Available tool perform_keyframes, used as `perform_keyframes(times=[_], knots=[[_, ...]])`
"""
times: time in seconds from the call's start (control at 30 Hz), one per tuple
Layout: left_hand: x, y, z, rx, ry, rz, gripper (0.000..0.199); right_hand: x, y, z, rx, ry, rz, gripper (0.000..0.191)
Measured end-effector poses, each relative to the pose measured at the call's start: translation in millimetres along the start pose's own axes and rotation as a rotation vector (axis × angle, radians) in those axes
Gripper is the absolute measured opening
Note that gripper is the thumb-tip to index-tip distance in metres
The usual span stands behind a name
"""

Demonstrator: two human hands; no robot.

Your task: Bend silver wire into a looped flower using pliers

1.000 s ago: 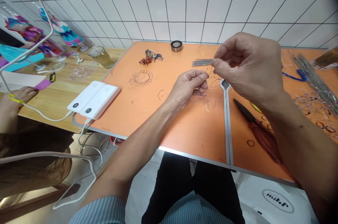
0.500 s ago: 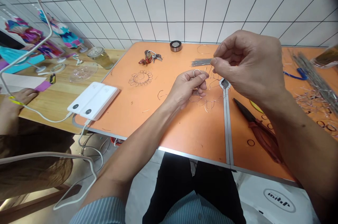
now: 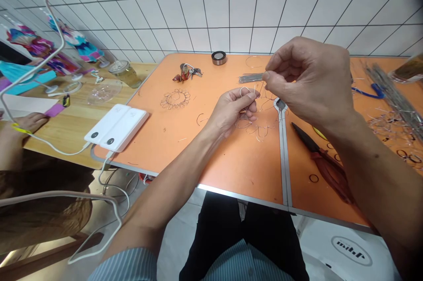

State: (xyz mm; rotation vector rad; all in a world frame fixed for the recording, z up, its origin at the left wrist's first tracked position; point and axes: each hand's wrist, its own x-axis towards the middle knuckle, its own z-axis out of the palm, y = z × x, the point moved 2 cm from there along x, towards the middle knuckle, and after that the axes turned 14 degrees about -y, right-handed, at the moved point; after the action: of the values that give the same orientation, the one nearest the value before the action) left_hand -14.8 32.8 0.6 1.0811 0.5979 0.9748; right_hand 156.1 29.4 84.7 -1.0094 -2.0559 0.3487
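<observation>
Step in hand, as judged from the grip: fine wire (image 3: 244, 88) is being worked between the two hands, above the desk (image 3: 224, 170). The left hand (image 3: 235, 111) pinches it between thumb and forefinger. The right hand (image 3: 310, 79), alongside and slightly higher, has thumb and forefinger pressed together, apparently on a thin strand; the exact contact is too fine to confirm. The next move appears to call for a firm left grip and light, controlled bending from the right.

Appearance: the wire is thin and pale, with a rounded bend standing above the left fingertips. Petal loops (image 3: 258, 133) lie below the hands. A looped ring (image 3: 175, 99) lies left of the left hand, a bundle (image 3: 250, 78) beyond its fingertips, pliers (image 3: 319, 157) below the right hand.
</observation>
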Motion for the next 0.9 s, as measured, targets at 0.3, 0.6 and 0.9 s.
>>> perform_keyframes(times=[0.3,0.6,0.9], knots=[[0.4,-1.7,0.1,0.022,0.011,-0.024,0.036,0.4,-6.4,-3.1,0.057,-0.036,0.042,0.029],[-0.6,-1.4,0.2,0.004,-0.003,-0.025,0.031,1.0,-3.6,-2.4,0.029,-0.068,0.043,0.029],[-0.9,-1.7,0.7,0.013,-0.006,-0.031,0.028,-0.4,-2.7,-1.4,0.009,-0.072,0.084,0.021]])
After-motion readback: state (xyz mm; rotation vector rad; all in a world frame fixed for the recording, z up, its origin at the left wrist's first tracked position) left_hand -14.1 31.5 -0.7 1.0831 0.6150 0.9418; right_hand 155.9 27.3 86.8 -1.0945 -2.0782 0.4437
